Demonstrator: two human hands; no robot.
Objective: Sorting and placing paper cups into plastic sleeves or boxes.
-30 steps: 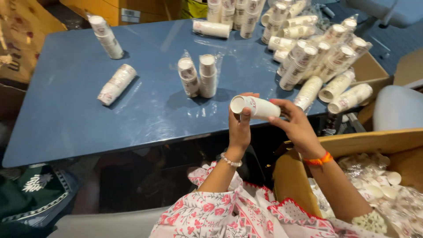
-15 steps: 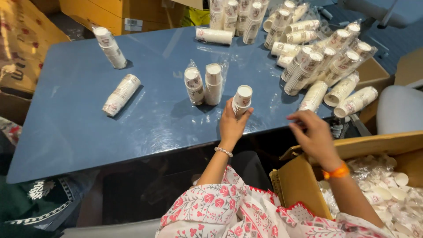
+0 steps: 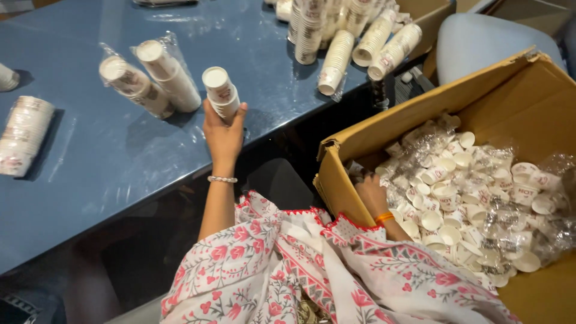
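My left hand (image 3: pixel 223 133) grips a wrapped stack of paper cups (image 3: pixel 219 91) standing upright on the blue table (image 3: pixel 120 156), next to two other wrapped stacks (image 3: pixel 150 81). My right hand (image 3: pixel 371 195) reaches down into an open cardboard box (image 3: pixel 384 129) full of loose paper cups (image 3: pixel 474 198) and clear plastic wrap. Its fingers are partly hidden among the cups, so what it holds is unclear.
Several more wrapped cup stacks (image 3: pixel 354 36) lie piled at the table's far right edge. Another stack (image 3: pixel 24 135) lies on its side at the left. A grey chair back (image 3: pixel 486 42) stands behind the box.
My left hand stood the cup stack upright on the table and stays on it. My right hand let go and dropped into the cardboard box. The view tilted down and right.
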